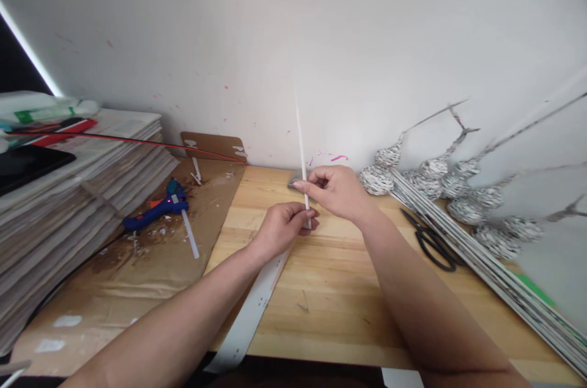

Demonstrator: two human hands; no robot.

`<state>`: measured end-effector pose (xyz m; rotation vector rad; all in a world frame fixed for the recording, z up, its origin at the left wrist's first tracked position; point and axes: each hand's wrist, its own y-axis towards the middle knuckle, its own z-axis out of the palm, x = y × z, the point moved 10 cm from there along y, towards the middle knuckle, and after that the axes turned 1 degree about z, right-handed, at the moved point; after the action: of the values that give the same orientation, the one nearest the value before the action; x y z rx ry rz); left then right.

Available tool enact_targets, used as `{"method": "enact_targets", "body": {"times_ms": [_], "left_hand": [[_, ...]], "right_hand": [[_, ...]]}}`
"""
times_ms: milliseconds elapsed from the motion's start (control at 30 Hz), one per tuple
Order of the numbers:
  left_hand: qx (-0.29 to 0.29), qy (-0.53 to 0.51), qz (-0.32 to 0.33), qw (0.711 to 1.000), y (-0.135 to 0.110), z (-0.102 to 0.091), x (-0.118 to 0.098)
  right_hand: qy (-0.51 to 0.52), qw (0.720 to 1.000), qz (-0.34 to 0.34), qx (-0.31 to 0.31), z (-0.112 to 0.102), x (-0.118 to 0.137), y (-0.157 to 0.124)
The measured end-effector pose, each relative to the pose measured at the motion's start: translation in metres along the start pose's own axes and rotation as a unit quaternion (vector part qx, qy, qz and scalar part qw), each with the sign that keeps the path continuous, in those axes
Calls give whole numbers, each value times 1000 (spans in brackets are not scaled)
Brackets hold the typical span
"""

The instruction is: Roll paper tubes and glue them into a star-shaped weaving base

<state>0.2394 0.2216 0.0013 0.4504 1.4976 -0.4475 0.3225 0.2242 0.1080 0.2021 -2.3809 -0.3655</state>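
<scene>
A thin white rolled-paper stick [301,140] stands nearly upright between my hands. My left hand [282,226] is closed around its lower end, with the fingertips pinching it. Just above, my right hand [337,191] grips the same stick between thumb and fingers. Below my left hand, a long white paper strip [247,321] with small dark marks runs down to the table's front edge. Whether this strip joins the stick is hidden by my left hand. A small grey object [298,178] lies behind my right hand, partly covered.
Left, a blue glue gun [158,211] lies on stained cardboard [151,290] beside stacked newspapers [82,204]. Right, black scissors [431,244] lie near a bundle of paper sticks [486,272] and several woven paper pear shapes [465,211]. A white wall [275,40] rises behind.
</scene>
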Motion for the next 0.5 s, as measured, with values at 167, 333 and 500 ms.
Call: {"method": "enact_targets", "body": {"times_ms": [167,333,500], "left_hand": [[-4,-45,-10,999,2,-4,3],[-74,-126,8,989,7,-25,-1],[-142,-167,12,976,7,-41,-2]], "right_hand": [[15,998,-29,-57,-7,0,3],[113,992,26,-50,4,-24,9],[225,970,90,22,40,-45,0]]}}
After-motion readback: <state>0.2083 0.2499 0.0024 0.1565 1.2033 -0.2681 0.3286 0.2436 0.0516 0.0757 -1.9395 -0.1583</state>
